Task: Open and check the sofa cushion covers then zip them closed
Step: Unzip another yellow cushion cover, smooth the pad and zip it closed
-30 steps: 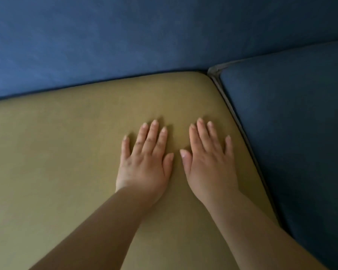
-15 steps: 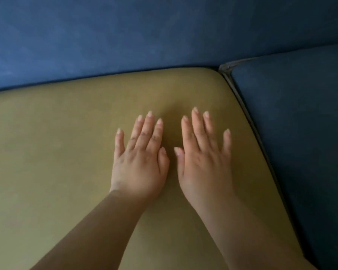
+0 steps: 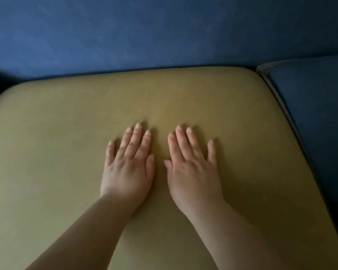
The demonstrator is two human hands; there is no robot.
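Lower edge: my forearms (image 3: 90, 230) enter from the bottom of the frame. Centre: my left hand (image 3: 127, 168) and right hand (image 3: 193, 170) lie palm-down, side by side but apart. The fingers are straight and released, grasping nothing, and both hands lie flat on the yellow cushion (image 3: 57, 152), which fills the lower two thirds of the frame. Right edge: a blue cushion (image 3: 316, 114) with pale piping (image 3: 277, 90) lies just beside it. Top: the blue backrest (image 3: 144, 32).

No zip shows on any visible face; I judge that it sits on a hidden edge.

Risks, as I judge them:
- Flat palms give no purchase, so a lift from here could slip.
- The close fit against the backrest and blue cushion could snag the cover.
- In this dim light a part-open zip might go unnoticed.
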